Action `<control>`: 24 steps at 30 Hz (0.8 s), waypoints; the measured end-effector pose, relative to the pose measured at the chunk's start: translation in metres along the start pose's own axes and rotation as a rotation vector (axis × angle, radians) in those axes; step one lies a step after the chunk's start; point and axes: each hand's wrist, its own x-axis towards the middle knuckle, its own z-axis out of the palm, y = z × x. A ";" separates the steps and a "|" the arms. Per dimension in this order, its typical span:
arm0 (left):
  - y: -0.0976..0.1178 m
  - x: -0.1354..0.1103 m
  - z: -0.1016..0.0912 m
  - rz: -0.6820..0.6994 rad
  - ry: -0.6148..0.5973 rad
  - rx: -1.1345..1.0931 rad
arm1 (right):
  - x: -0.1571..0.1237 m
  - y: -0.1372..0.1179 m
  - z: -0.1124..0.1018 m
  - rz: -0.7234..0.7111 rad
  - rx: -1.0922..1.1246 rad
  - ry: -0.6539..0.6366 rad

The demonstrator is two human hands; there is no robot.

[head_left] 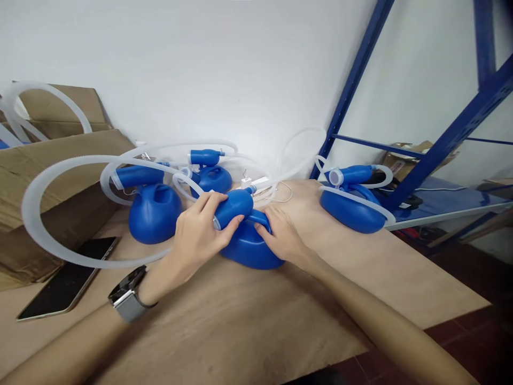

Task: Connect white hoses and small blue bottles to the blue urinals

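A blue plastic urinal bottle [252, 254] with a loop handle sits on the table in front of me. My left hand [200, 227] is closed around its blue funnel head [236, 207], thumb on the near side and fingers over the top. My right hand [282, 235] grips the bottle's handle [258, 216], thumb on the near side. A translucent ribbed hose [288, 175] runs from the tip of the funnel head towards the back right. My palms and fingers hide part of the bottle and funnel head.
Similar blue bottles with hoses stand at left [154, 216], at the back [214, 179] and at right [352, 208]. A phone or tablet [66, 283] lies left, beside a cardboard box [60, 160]. Behind are a white adapter with cable [246, 183] and a wall; right, a blue metal rack [352, 80].
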 end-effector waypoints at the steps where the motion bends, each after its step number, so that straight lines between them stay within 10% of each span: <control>1: 0.000 -0.003 0.005 0.024 0.042 -0.003 | -0.001 -0.003 0.002 -0.009 -0.005 0.019; 13: -0.001 -0.007 0.010 0.141 0.225 -0.078 | -0.016 -0.036 0.003 -0.059 0.202 -0.017; 18: -0.005 -0.002 -0.003 0.212 0.000 -0.130 | -0.005 -0.015 -0.031 0.042 0.342 -0.008; 24: -0.004 0.016 -0.034 0.144 0.053 -0.175 | -0.022 -0.007 -0.102 0.186 0.226 0.127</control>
